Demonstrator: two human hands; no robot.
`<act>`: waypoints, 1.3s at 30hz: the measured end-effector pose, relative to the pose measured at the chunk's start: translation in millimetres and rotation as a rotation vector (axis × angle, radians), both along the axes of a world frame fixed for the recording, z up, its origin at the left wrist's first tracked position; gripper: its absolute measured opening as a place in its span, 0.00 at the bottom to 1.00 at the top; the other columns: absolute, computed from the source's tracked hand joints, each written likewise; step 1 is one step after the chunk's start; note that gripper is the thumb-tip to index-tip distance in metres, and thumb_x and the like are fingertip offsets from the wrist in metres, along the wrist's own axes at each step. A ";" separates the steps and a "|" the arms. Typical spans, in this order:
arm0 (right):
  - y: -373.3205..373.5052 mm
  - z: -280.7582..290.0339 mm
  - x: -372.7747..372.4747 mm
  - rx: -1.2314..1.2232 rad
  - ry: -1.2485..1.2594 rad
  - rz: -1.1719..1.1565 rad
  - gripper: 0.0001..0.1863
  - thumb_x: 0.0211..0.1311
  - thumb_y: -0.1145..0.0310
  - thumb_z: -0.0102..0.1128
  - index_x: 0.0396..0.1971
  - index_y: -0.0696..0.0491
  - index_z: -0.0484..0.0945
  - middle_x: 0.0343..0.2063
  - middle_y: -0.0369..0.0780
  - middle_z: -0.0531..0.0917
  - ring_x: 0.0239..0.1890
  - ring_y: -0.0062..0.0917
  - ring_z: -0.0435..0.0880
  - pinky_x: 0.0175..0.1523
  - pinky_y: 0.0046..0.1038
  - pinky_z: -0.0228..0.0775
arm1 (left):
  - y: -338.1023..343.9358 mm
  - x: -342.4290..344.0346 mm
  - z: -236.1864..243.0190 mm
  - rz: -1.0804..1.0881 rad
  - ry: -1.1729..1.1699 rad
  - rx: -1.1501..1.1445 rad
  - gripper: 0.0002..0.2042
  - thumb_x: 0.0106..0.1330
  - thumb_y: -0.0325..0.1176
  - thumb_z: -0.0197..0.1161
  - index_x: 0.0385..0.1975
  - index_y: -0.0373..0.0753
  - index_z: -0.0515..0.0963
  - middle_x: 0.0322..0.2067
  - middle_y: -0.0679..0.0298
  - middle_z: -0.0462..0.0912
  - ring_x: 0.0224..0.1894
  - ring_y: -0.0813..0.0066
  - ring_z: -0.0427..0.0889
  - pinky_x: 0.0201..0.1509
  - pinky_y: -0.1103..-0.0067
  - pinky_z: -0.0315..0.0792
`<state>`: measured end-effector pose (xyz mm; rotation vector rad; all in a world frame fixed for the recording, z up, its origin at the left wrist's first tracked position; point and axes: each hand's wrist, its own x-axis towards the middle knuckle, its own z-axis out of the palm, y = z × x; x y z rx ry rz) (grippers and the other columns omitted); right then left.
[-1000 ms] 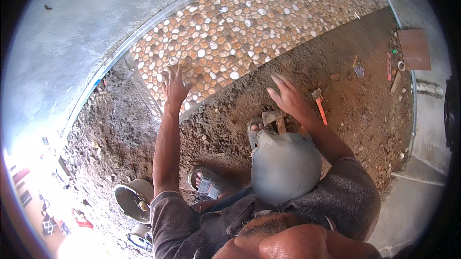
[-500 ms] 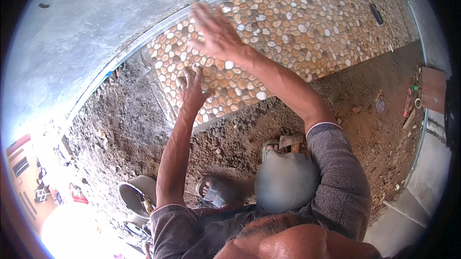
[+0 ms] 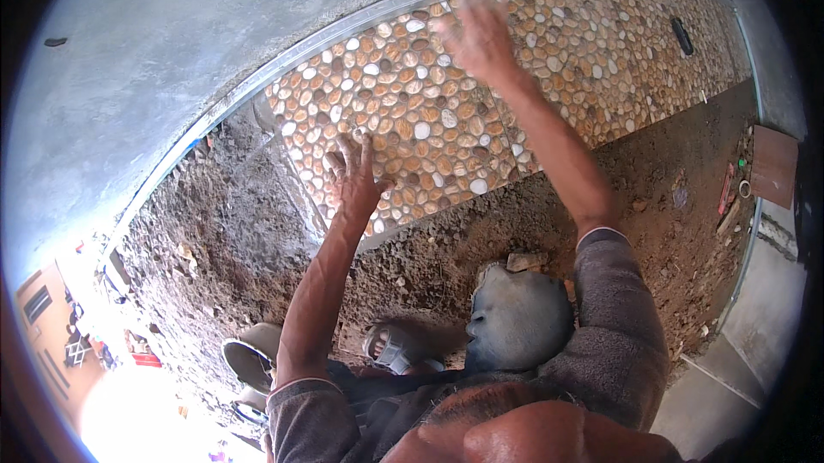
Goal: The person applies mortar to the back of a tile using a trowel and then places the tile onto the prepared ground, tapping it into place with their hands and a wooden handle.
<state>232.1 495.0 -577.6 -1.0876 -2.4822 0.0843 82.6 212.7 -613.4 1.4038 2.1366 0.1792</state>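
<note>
My left hand (image 3: 354,181) rests on the pebble-patterned tile (image 3: 399,102), near its left end, with the fingers spread. My right hand (image 3: 482,34) is over the far part of the pebbled surface, close to the edging strip along the wall. Motion blurs it, but its fingers are stretched out and nothing shows in it. Whether it touches the tile I cannot tell. White, tan and brown stones cover the surface. Rough grey mortar (image 3: 257,180) lies beside the tile's left edge.
A grey wall (image 3: 197,42) curves along the far side. On the pebbled surface at far right lies a dark elongated object (image 3: 681,36). Bare soil (image 3: 661,205) spreads nearer to me. A bucket (image 3: 251,358) is at lower left; a brown flat piece (image 3: 774,164) sits at the right.
My right hand has swept to the right along the far side of the pebbled surface. My left hand keeps its place on the tile, while the whole view has shifted slightly.
</note>
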 end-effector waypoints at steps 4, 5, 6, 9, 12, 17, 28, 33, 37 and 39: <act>41.6 -5.4 31.9 0.222 0.132 -0.156 0.38 0.65 0.42 0.28 0.63 0.58 0.49 0.65 0.49 0.50 0.68 0.41 0.45 0.68 0.47 0.32 | 1.2 1.4 -2.2 0.044 -0.061 -0.045 0.48 0.46 0.40 0.72 0.66 0.54 0.46 0.66 0.47 0.31 0.64 0.33 0.35 0.55 0.54 0.68; 39.8 -18.4 35.5 0.075 0.039 -0.167 0.37 0.65 0.44 0.29 0.63 0.59 0.49 0.65 0.49 0.51 0.67 0.40 0.46 0.68 0.48 0.34 | 1.9 1.6 -2.2 0.007 0.022 -0.085 0.48 0.46 0.39 0.72 0.66 0.54 0.46 0.66 0.47 0.31 0.64 0.33 0.34 0.55 0.54 0.68; 30.1 -35.0 37.2 0.007 -0.093 -0.189 0.36 0.66 0.45 0.30 0.63 0.59 0.50 0.64 0.49 0.51 0.67 0.40 0.47 0.67 0.48 0.36 | 1.6 2.3 -1.9 -0.037 0.105 -0.063 0.49 0.45 0.39 0.72 0.66 0.54 0.45 0.66 0.48 0.31 0.64 0.33 0.33 0.55 0.54 0.69; 30.9 -64.6 42.9 -0.089 -0.311 -0.231 0.35 0.66 0.47 0.31 0.63 0.59 0.50 0.65 0.47 0.50 0.67 0.38 0.47 0.68 0.46 0.36 | 2.1 1.4 1.0 -0.034 0.063 -0.041 0.49 0.46 0.37 0.72 0.66 0.55 0.45 0.66 0.47 0.30 0.64 0.33 0.31 0.57 0.53 0.66; 32.6 -76.1 44.6 -0.089 -0.314 -0.238 0.35 0.66 0.47 0.31 0.63 0.58 0.50 0.65 0.46 0.49 0.68 0.37 0.45 0.68 0.46 0.35 | 4.0 0.3 1.4 0.014 -0.040 -0.057 0.49 0.46 0.38 0.72 0.66 0.55 0.44 0.66 0.49 0.29 0.64 0.32 0.31 0.59 0.53 0.63; 36.8 -70.2 45.0 -0.104 -0.303 -0.248 0.34 0.66 0.47 0.31 0.64 0.57 0.49 0.65 0.46 0.49 0.68 0.37 0.44 0.68 0.46 0.32 | 2.4 -0.4 -4.8 0.040 -0.106 0.001 0.49 0.45 0.37 0.73 0.66 0.56 0.45 0.66 0.49 0.28 0.63 0.30 0.31 0.64 0.52 0.53; 43.9 -66.1 45.3 -0.257 -0.321 -0.240 0.35 0.65 0.48 0.35 0.65 0.54 0.49 0.66 0.44 0.48 0.69 0.36 0.42 0.69 0.44 0.30 | 5.8 1.1 3.7 -0.006 0.098 -0.079 0.53 0.41 0.46 0.74 0.66 0.55 0.44 0.66 0.48 0.35 0.62 0.26 0.44 0.61 0.46 0.53; 25.9 -43.6 54.8 -0.462 -0.312 -0.141 0.31 0.66 0.50 0.35 0.63 0.53 0.54 0.65 0.45 0.52 0.67 0.39 0.47 0.68 0.40 0.38 | 10.5 -2.6 19.1 -0.006 0.086 -0.167 0.49 0.43 0.50 0.71 0.66 0.56 0.46 0.66 0.47 0.37 0.62 0.26 0.42 0.57 0.47 0.60; -60.3 -11.2 88.0 -0.538 -0.237 -0.120 0.23 0.65 0.54 0.43 0.52 0.55 0.70 0.59 0.48 0.65 0.61 0.38 0.62 0.62 0.34 0.55 | 13.5 -5.8 15.9 -0.070 0.139 -0.244 0.51 0.45 0.54 0.69 0.66 0.51 0.43 0.65 0.45 0.36 0.62 0.28 0.41 0.54 0.51 0.67; -124.1 7.2 120.8 -0.629 -0.121 -0.197 0.19 0.64 0.57 0.46 0.43 0.56 0.74 0.47 0.49 0.75 0.51 0.37 0.73 0.56 0.33 0.62 | 13.3 -7.0 3.7 -0.019 0.071 -0.269 0.50 0.46 0.54 0.69 0.66 0.51 0.43 0.66 0.45 0.35 0.63 0.28 0.36 0.55 0.47 0.63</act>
